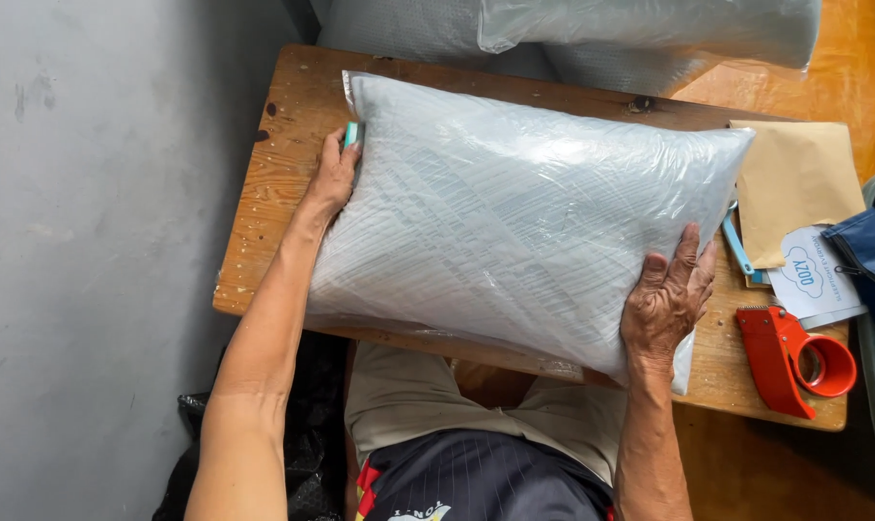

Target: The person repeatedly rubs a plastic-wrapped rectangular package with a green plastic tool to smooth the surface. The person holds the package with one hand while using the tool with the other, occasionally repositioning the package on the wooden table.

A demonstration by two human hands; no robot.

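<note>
Across most of the worn wooden surface (283,135) lies a plump white pillow sealed in clear glossy plastic film (514,212), reaching from the far left corner to the near edge. Likely light and soft; the film looks slippery, so flat palms at opposite ends should grip best. Left hand (336,178) presses its far left end, a small teal object tucked in the fingers. Right hand (664,304) lies spread on the near right corner. An orange tape dispenser (794,357) and a brown paper envelope (794,183) sit by the right edge.
</note>
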